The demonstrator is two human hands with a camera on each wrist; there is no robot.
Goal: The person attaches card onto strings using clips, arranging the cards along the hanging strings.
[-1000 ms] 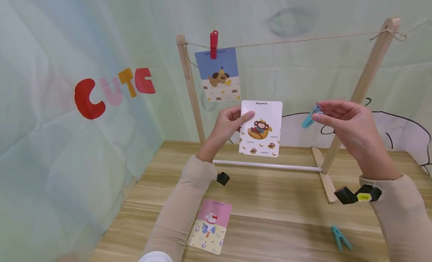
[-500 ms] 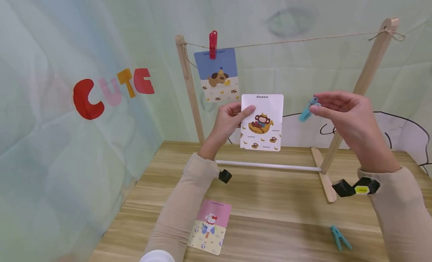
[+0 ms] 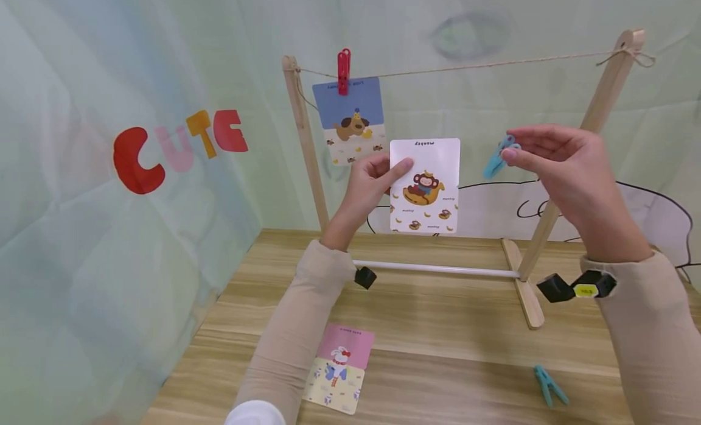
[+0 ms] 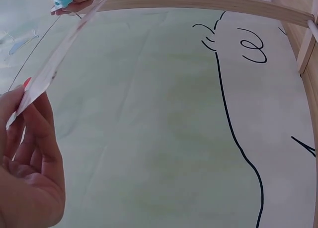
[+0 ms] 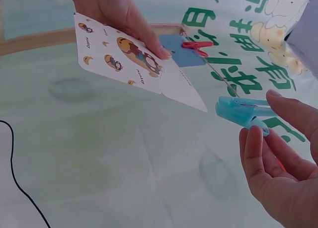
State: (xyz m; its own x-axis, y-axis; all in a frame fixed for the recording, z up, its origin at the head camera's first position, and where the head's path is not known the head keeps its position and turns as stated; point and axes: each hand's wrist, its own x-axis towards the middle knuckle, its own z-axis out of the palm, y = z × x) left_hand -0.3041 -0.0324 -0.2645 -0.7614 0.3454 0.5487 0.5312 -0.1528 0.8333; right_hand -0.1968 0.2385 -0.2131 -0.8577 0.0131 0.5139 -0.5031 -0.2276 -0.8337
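My left hand pinches the left edge of a white monkey card, thumb on its front, below the string. In the left wrist view the card appears nearly edge-on. To the right, my right hand pinches a light blue clothespin between thumb and fingers. The right wrist view has this clothespin pointing toward a corner of the card, with a gap between them. A blue-and-white puppy card hangs at the string's left end under a red clothespin.
The string spans two wooden posts, joined low down by a white rod. On the wooden table lie a pink-and-yellow rabbit card and a teal clothespin. A fabric backdrop encloses the back and left.
Both hands have risen toward the string, carrying the monkey card and the light blue clothespin upward. The hanging puppy card and the things on the table stay where they were.
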